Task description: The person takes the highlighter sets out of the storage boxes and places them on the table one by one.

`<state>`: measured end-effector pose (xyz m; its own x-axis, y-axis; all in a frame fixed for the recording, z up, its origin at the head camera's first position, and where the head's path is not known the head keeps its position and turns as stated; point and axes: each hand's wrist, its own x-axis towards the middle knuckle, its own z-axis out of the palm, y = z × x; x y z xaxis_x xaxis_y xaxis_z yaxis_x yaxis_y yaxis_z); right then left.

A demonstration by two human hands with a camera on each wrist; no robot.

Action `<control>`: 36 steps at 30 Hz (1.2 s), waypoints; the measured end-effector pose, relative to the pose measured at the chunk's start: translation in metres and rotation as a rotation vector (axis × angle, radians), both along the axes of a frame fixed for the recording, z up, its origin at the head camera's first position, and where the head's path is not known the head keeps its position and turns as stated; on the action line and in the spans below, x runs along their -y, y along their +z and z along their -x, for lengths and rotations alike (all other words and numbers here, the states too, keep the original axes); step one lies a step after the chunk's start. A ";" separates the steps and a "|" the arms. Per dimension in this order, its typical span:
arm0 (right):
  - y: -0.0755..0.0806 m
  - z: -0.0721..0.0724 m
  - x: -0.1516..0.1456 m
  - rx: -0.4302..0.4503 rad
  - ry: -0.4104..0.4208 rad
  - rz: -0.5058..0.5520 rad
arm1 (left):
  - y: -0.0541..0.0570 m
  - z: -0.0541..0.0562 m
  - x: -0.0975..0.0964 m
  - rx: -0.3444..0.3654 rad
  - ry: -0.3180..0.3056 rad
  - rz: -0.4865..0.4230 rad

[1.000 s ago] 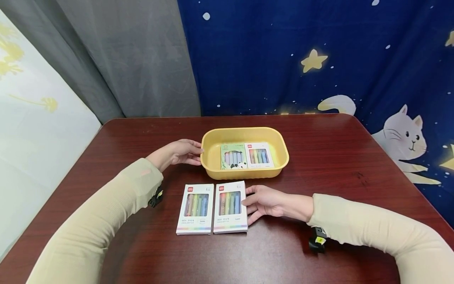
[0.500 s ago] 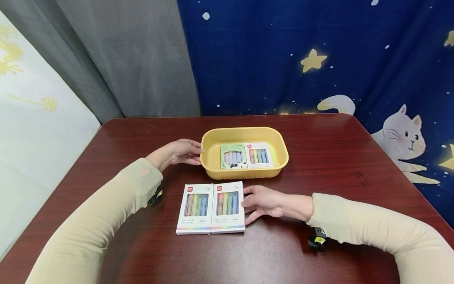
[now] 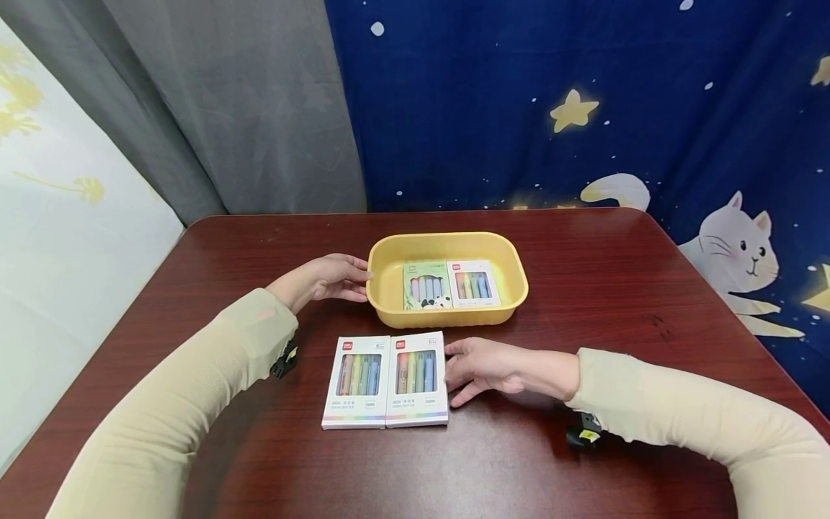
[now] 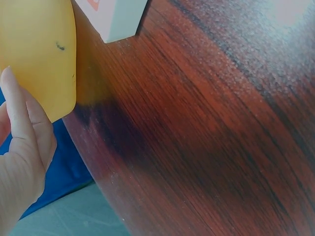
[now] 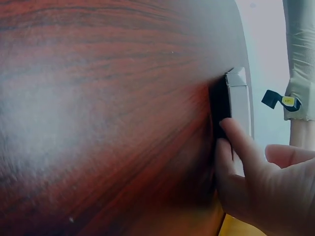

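Two white boxes of highlighters, the left box (image 3: 357, 383) and the right box (image 3: 417, 380), lie flat side by side with their edges touching. My right hand (image 3: 488, 366) is at the right box's outer edge; in the right wrist view its fingertips (image 5: 226, 125) touch the side of that box. Behind them stands a yellow plastic basket (image 3: 389, 316). Inside it lie a green panda-print box (image 3: 424, 287) of pens and a smaller white highlighter box (image 3: 475, 285). With fairly straight fingers, my left hand (image 3: 333, 277) touches the basket's left wall.
Everything stands on a dark red wooden table (image 3: 519, 461). The table's back edge runs just behind the basket, with a grey curtain (image 3: 259, 108) and a blue star-print curtain (image 3: 467, 108) beyond it.
The right highlighter box has slid slightly left, closing the gap to the left box. My right hand followed it, then its fingers loosened a little. My left hand stays put.
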<state>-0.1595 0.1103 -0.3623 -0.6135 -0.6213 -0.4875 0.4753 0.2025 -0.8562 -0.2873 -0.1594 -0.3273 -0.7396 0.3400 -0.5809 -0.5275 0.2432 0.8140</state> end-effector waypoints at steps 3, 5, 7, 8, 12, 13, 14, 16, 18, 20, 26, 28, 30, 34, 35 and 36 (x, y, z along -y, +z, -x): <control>0.002 0.000 -0.001 -0.002 0.003 -0.038 | 0.000 0.000 0.000 0.001 -0.001 0.003; 0.004 -0.001 -0.001 0.000 0.001 -0.063 | 0.000 0.000 -0.001 0.002 -0.002 0.000; 0.006 -0.001 -0.002 0.004 -0.001 -0.079 | 0.000 0.001 -0.001 0.004 -0.002 -0.005; 0.007 -0.001 -0.002 0.006 -0.003 -0.084 | 0.000 0.001 -0.001 0.003 -0.005 -0.008; 0.010 -0.002 -0.003 0.019 -0.004 -0.079 | 0.000 0.001 -0.001 0.004 -0.008 -0.011; 0.010 -0.002 -0.003 0.021 -0.003 -0.077 | 0.000 0.001 -0.001 0.004 -0.005 -0.010; 0.011 -0.002 -0.003 0.023 -0.001 -0.074 | 0.000 0.001 -0.001 0.002 -0.008 -0.010; 0.012 -0.002 -0.003 0.024 0.005 -0.070 | -0.001 0.001 -0.001 0.000 -0.012 -0.008; 0.012 -0.001 -0.004 0.020 0.014 -0.070 | -0.001 0.001 -0.001 0.001 -0.009 -0.009; 0.012 -0.001 -0.005 0.015 0.019 -0.069 | -0.001 0.001 -0.001 0.002 -0.006 -0.010; 0.013 -0.001 -0.005 0.021 0.037 -0.054 | -0.001 0.001 -0.001 0.005 -0.001 -0.002; 0.014 -0.002 -0.005 0.026 0.045 -0.046 | 0.000 0.000 -0.001 0.002 -0.007 -0.004; 0.015 -0.002 -0.005 0.029 0.046 -0.041 | 0.000 0.000 0.000 -0.001 -0.013 -0.010; 0.016 -0.004 -0.004 0.029 0.050 -0.041 | -0.001 0.001 0.000 -0.006 -0.027 -0.023; 0.016 -0.004 -0.003 0.029 0.049 -0.043 | -0.001 0.001 0.000 -0.006 -0.026 -0.024; 0.016 -0.004 -0.003 0.029 0.051 -0.044 | -0.001 0.001 0.001 -0.005 -0.025 -0.024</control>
